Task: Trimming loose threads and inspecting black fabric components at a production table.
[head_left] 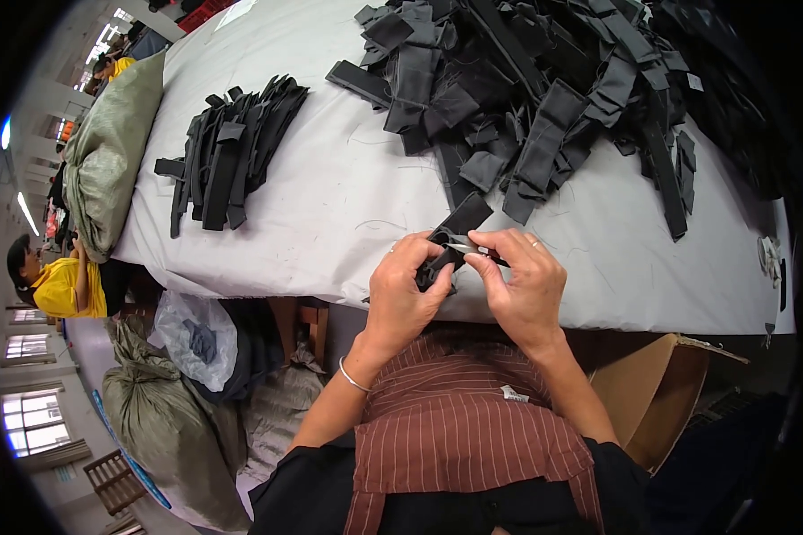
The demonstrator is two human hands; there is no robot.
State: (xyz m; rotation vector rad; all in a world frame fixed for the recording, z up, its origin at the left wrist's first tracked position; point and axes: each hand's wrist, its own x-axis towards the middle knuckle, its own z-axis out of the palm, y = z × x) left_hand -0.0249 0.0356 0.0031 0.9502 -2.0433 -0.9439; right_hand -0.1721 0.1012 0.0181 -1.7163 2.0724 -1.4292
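At the table's near edge, my left hand (405, 283) is closed on a folded black fabric strip (466, 214), pinching it between thumb and fingers. My right hand (524, 281) grips small thread snips (461, 247). Their pointed silver blades reach to the strip beside my left fingertips; most of the handle is hidden in my fingers. Beyond my hands lies a large loose heap of black fabric pieces (544, 116), with stray threads around it. Further left, a neater bunch of black strips (232, 156) lies side by side on the white-covered table (348, 214).
A stuffed greenish sack (116, 160) leans at the table's left edge. More sacks (165, 428) and a clear plastic bag (196, 339) sit below on the left. An open cardboard box (651, 397) stands below right. A person in yellow (67, 285) is at far left.
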